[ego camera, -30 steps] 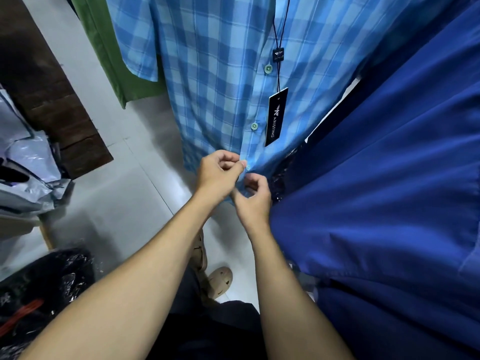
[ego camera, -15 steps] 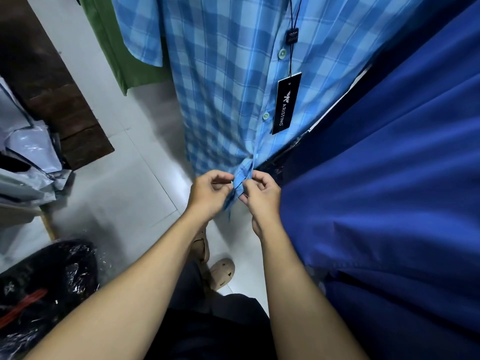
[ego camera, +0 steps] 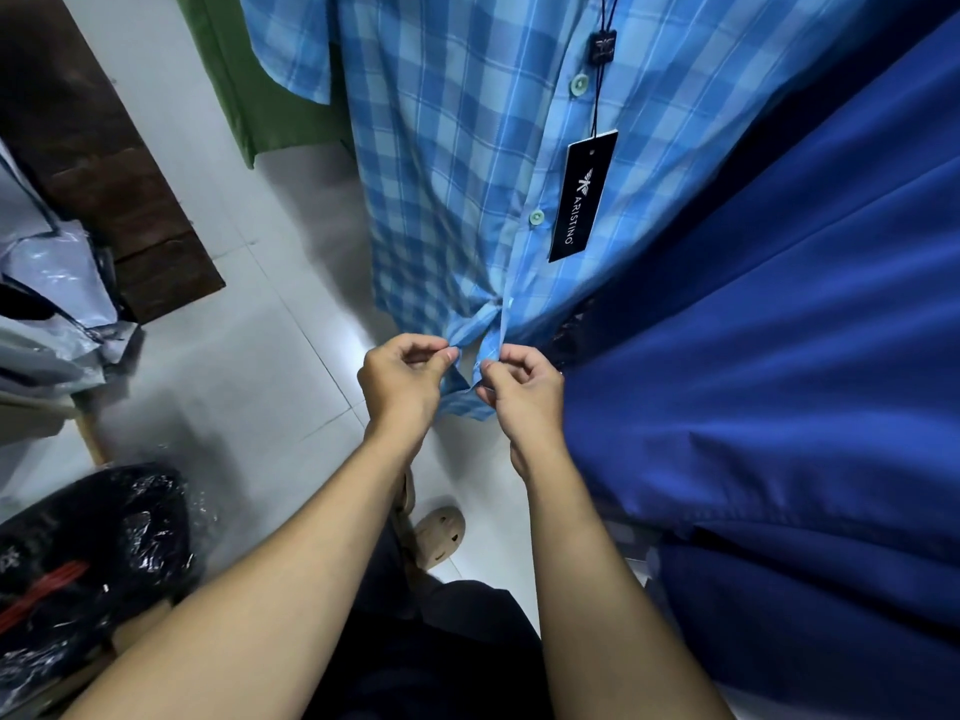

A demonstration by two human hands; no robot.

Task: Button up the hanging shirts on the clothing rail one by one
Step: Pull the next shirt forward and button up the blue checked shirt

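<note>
— What's underfoot, and what kind of room is it?

— A white tiled floor [ego camera: 218, 366], glossy, with thin grout lines. A dark wooden board [ego camera: 93, 163] lies along the left edge. The room is crowded, with clothes hanging close in front and bagged goods on the left.

— Count the clothes, biggest first.

— Three. A dark blue garment [ego camera: 779, 381] fills the right side. A blue checked shirt [ego camera: 441, 148] hangs in the middle, touching it. Behind the checked one, to the left, is part of a green shirt [ego camera: 270, 96].

— And the bags?

— One black plastic-wrapped bundle [ego camera: 88, 553] at lower left, with something red under the film. Above it is a heap of grey plastic bags [ego camera: 47, 283]; I cannot count them.

— Hands?

— Two, at the bottom hem of the checked shirt. The left hand [ego camera: 402, 379] pinches the left front edge between thumb and forefinger, its other fingers curled. The right hand [ego camera: 524, 392] pinches the right front edge the same way. The two edges are slightly apart between them.

— Smaller things?

— One tan slipper [ego camera: 439, 535] below the wrists. One black hang tag [ego camera: 582, 194] on a cord, lying on the shirt front. Two pale green buttons [ego camera: 536, 217] show on the placket above the hands.
</note>
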